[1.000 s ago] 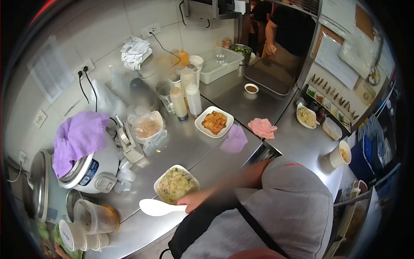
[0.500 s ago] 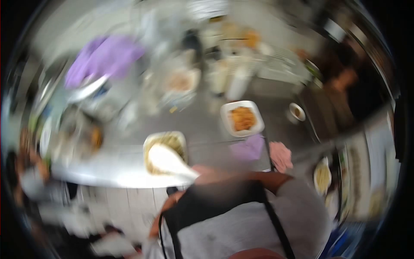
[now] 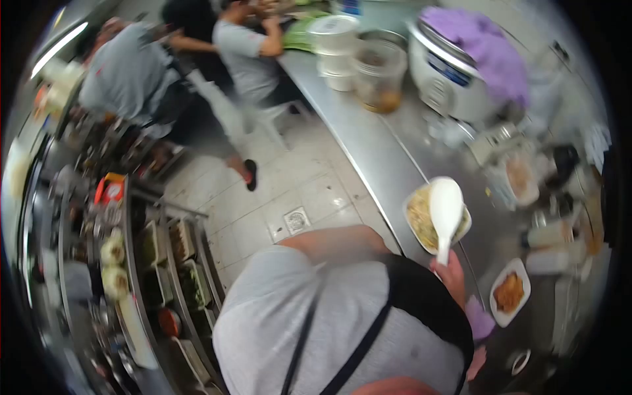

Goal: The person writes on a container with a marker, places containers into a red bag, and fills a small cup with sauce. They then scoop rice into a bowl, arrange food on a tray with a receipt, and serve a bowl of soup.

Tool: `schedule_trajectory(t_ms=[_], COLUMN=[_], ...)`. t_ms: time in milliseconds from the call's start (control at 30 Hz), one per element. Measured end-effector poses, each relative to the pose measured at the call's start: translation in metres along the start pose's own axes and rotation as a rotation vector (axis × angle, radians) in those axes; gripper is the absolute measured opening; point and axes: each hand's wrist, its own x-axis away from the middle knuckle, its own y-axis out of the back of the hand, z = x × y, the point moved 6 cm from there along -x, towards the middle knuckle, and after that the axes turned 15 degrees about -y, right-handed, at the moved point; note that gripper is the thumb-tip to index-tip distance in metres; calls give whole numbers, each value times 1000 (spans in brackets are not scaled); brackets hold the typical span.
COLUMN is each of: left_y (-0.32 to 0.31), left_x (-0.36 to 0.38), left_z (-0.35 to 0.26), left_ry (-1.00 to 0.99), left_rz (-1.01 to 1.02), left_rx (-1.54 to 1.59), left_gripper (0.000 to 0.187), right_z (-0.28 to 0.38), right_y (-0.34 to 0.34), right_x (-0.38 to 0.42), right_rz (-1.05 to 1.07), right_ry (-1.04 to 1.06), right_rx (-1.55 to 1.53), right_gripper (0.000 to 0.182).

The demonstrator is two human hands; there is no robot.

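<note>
My right hand [image 3: 451,273] is closed round the handle of a white rice paddle [image 3: 447,205]. The paddle's broad end lies over a white square bowl [image 3: 465,227] of pale, shredded-looking food with green bits, hiding part of it. My left forearm [image 3: 336,238] crosses in front of my body, while the left hand is hidden behind the black apron. Close to my right hand are a purple cloth [image 3: 478,318] and a white dish [image 3: 498,316] with orange-brown food [image 3: 509,293].
A steel counter [image 3: 368,158] runs along my right. On it stand a large cooker [image 3: 438,85] under a purple cloth [image 3: 477,39], stacked tubs [image 3: 334,49] and bottles [image 3: 550,257]. Shelves with food containers [image 3: 191,283] line the left. Co-workers [image 3: 135,76] are across the tiled floor [image 3: 263,204].
The view has swung left, bringing the co-workers, floor and shelves into sight. The paddle stays in my right hand over the bowl. My left forearm now shows across my front.
</note>
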Motion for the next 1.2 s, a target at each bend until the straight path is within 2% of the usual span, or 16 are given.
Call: schedule_trajectory(t_ms=[67,100,167,200,233,333,400,467,600,767,833,900,967,1133,1167,1200], left_y=[18,25,54,57,66,90,105,110,112,108,108,115,110,101,107,103], left_x=[9,-20,27,45,78,96,90,75,40,43,50,35,39,47,38,31], left_z=[-15,27,-2,-16,-79,-85,-82,-85,-103,-118,-128,-113,-121,-128,-114,-117], left_ry=[81,-602,69,73,-83,-185,-347,-335,-327,-393,-362,-553,-585,-635,-598,-758], left_rz=[49,147,58,74,-34,-94,-102,-206,-217,-194,-242,-285,-274,-378,-412,-364], left_rx=[-148,-604,-100,-37,-59,144,271,368,448,408,333,450,550,399,318,260], left_gripper=[51,46,50,49,49,41,50,60,33,45,45,43,42,42,41,40], right_z=[8,15,30,26,25,-2,-13,12,17,2,2,12,21,-15,-18,-5], right_y=[3,5,15,25,32,43,31,9,4,-7,-9,-17,-23,-6,-2,-8], right_x=[-10,-9,-4,-6,-9,-20,-22,12,16,24,22,30,37,1,-2,13], right_rz=[39,-17,-267,-250,-328,-450,-511,-645,-905,-1027,-1006,-953,-912,-953,-862,-820], right_ry=[136,171,230,283,295,364,339,219,297,313,247,118,19,289,204,287], right_rx=[63,29,-86,-166,-186,-332,-135,94,212,158,134,97,89,286,362,212], right_gripper=[40,43,50,52,53,56,53,51,50,49,49,49,49,48,47,45])
